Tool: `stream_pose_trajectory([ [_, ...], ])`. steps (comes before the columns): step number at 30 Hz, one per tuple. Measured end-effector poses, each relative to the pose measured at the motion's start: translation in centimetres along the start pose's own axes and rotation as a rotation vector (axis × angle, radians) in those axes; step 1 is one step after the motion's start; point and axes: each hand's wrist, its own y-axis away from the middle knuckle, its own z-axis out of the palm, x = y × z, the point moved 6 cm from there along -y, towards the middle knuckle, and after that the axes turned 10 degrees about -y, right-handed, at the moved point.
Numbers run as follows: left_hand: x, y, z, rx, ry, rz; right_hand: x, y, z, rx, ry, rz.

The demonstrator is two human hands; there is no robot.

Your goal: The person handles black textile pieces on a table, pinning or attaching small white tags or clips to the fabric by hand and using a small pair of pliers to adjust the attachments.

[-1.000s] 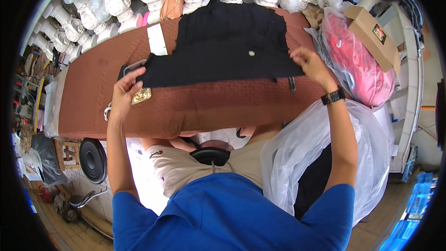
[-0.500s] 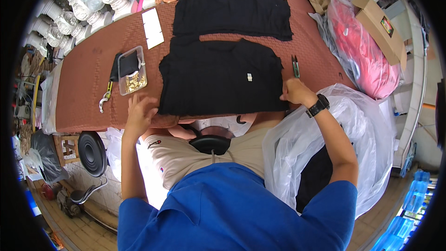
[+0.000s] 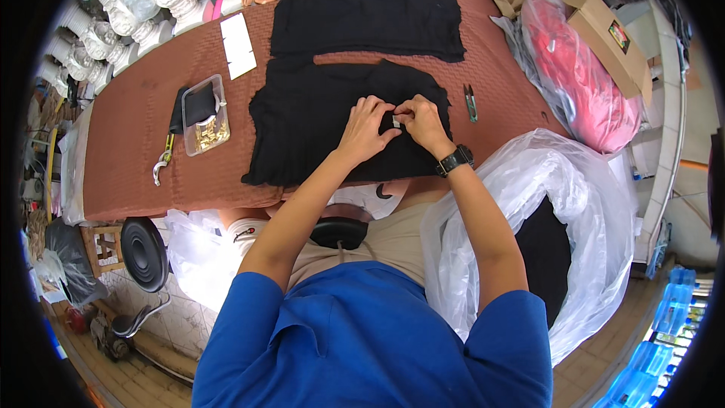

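Observation:
A piece of black fabric (image 3: 317, 136) lies flat near the front edge of the cloth-covered table, with a small white label (image 3: 396, 122) on its right half. My left hand (image 3: 366, 130) rests on the fabric at the label's left, its thumb and forefinger apart on either side of the label. From the right, my right hand (image 3: 424, 122), with a black watch on its wrist, pinches at the label's upper edge. The fingers partly cover the label. A second black fabric piece (image 3: 366, 15) is spread farther back.
To the left are a clear plastic box (image 3: 208, 125) with gold-coloured small parts, a tool with a yellow part (image 3: 164, 157) and a white card (image 3: 239, 45). Green-handled snips (image 3: 471, 102) lie at the right. A big clear plastic bag (image 3: 596, 219) with black cloth stands beside my right arm.
Both hands have moved inward from the fabric's two sides to the label. My right fingers have closed at it. The whole view has shifted slightly.

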Motion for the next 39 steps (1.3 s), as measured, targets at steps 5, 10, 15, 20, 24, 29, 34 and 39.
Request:
stream_pose_trajectory([
  [5,-0.1,0.4,0.1,0.024,-0.106,0.052,0.7,0.0,0.1,-0.012,-0.036,-0.031],
  [10,0.1,0.4,0.2,0.018,-0.127,0.06,1.8,-0.4,0.7,-0.074,-0.041,0.05],
  [15,0.2,0.5,0.2,0.028,-0.157,0.085,1.3,-0.1,0.7,-0.147,0.004,-0.006],
  [20,0.1,0.6,-0.1,0.03,-0.17,0.094,0.1,0.2,-0.1,-0.201,-0.115,0.007],
  [24,0.3,0.6,-0.2,0.02,-0.156,0.103,0.1,0.0,-0.1,-0.189,-0.144,0.022],
  [29,0.4,1.3,-0.6,0.013,-0.135,0.157,0.9,-0.4,0.2,-0.196,-0.159,0.061],
  [34,0.3,1.5,-0.7,0.028,-0.157,0.186,-0.3,-0.2,0.3,-0.195,-0.032,-0.059],
  [39,0.7,1.7,-0.7,0.015,-0.216,0.212,-0.9,0.6,0.0,-0.175,-0.063,-0.141],
])
